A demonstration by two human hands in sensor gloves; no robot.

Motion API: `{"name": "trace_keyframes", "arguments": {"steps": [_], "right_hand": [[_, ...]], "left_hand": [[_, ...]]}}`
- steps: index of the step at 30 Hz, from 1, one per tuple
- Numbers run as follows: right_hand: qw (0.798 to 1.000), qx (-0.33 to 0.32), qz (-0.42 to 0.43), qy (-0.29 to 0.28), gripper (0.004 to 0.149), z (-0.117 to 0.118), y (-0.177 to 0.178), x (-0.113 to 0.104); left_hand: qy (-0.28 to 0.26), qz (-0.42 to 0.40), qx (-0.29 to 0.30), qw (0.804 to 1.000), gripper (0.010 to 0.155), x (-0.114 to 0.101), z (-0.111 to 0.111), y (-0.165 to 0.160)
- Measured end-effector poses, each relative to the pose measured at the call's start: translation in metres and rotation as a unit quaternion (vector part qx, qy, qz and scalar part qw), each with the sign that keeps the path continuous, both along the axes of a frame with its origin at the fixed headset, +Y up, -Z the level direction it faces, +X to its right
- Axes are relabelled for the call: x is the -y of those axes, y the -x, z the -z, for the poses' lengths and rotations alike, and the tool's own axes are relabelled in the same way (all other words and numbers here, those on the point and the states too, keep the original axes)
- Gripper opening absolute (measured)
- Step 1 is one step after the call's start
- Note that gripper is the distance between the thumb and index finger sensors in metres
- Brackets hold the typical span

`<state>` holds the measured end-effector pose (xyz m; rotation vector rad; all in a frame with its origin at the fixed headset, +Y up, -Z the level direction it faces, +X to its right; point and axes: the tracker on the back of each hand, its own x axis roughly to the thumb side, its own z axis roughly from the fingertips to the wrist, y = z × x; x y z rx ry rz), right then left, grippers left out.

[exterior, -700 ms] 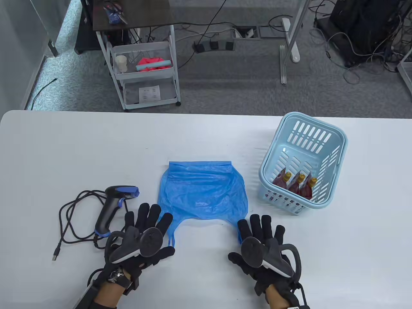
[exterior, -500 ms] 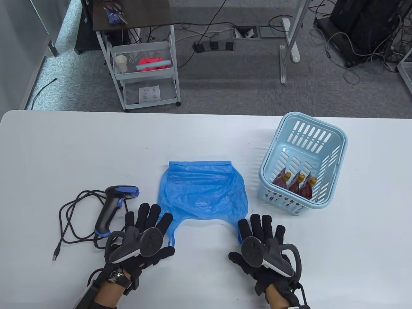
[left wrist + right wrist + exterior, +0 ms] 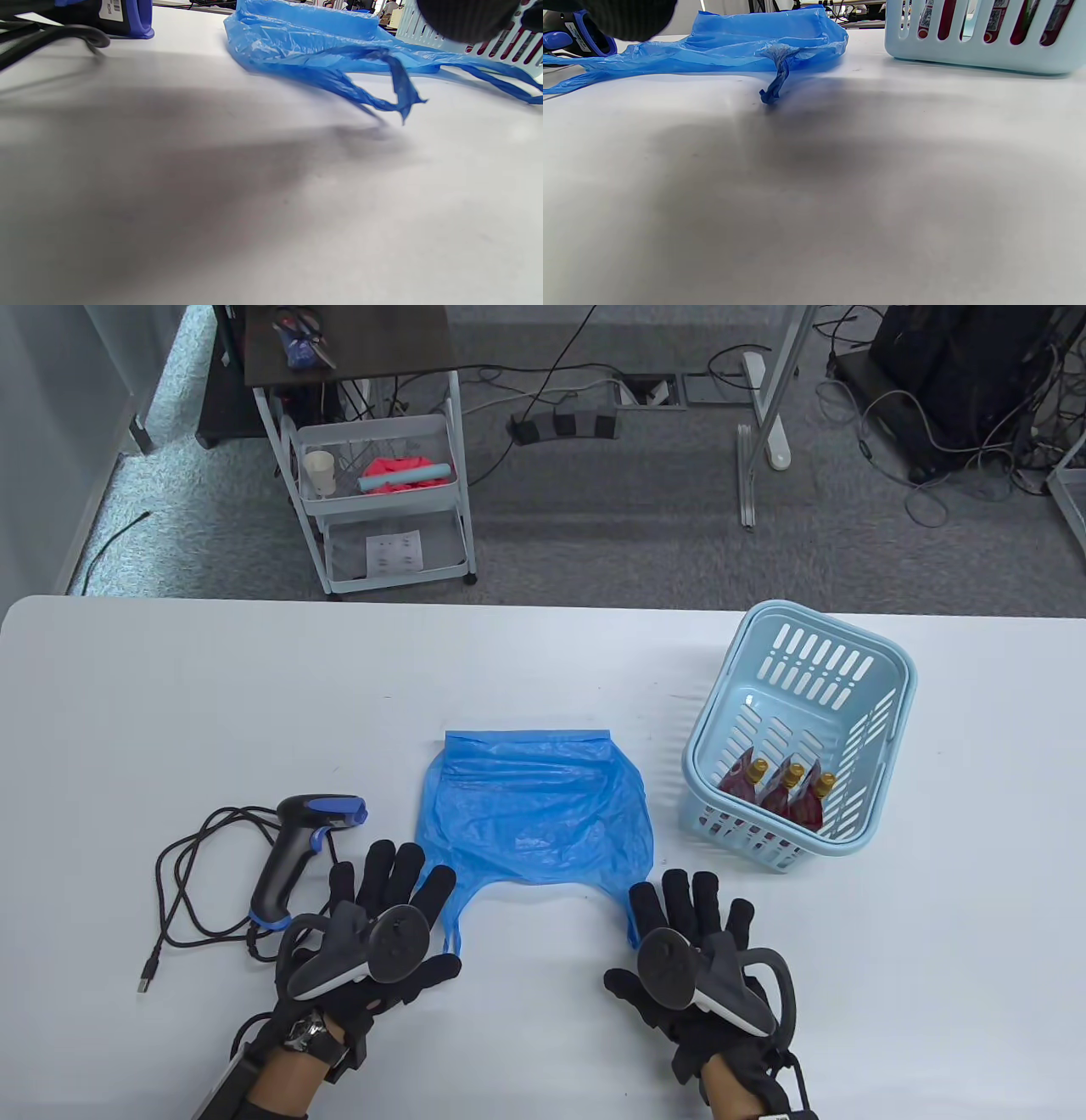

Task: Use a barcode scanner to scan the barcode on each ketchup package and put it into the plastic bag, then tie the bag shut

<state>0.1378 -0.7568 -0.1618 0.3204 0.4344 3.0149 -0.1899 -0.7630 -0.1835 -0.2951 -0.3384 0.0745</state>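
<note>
table view shows both hands flat on the counter (image 3: 170,712) at its near edge, fingers spread and straight, holding nothing: the left hand (image 3: 382,929) lies just right of the barcode scanner (image 3: 297,848), the right hand (image 3: 691,950) just near the right handle of the plastic bag (image 3: 534,810). the bag lies flattened in the middle of the counter, its two handles trailing toward the near edge, its mouth not open as far as i can tell. the ketchup packages (image 3: 776,793) stand in the pale blue basket (image 3: 887,678) at the right, three gold caps showing, red pouches leaning together. nothing looks scanned or bagged yet, so the step in hand is likely the first pick-up. to do it well, the left hand should probably take the scanner by its grip, minding the looped cable (image 3: 182,891) so it does not drag across the bag, while the right hand lifts one package by its upper part out of the basket without tipping the light basket over. the barcode side cannot be read from here; in the right wrist view printed labels show through the basket slots, so the package may need turning until its code faces the scanner window. the thin bag will shift easily, so open it with both hands before dropping anything in.
</note>
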Motion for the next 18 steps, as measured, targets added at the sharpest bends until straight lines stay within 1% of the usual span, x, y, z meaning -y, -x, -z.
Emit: {"name": "trace_keyframes", "arguments": {"steps": [18], "right_hand": [[1.000, -0.002, 0.004, 0.000, 0.093, 0.0004, -0.0004, 0.0000]], "left_hand": [[-0.004, 0.003, -0.001, 1.000, 0.094, 0.0001, -0.0001, 0.0007]]}}
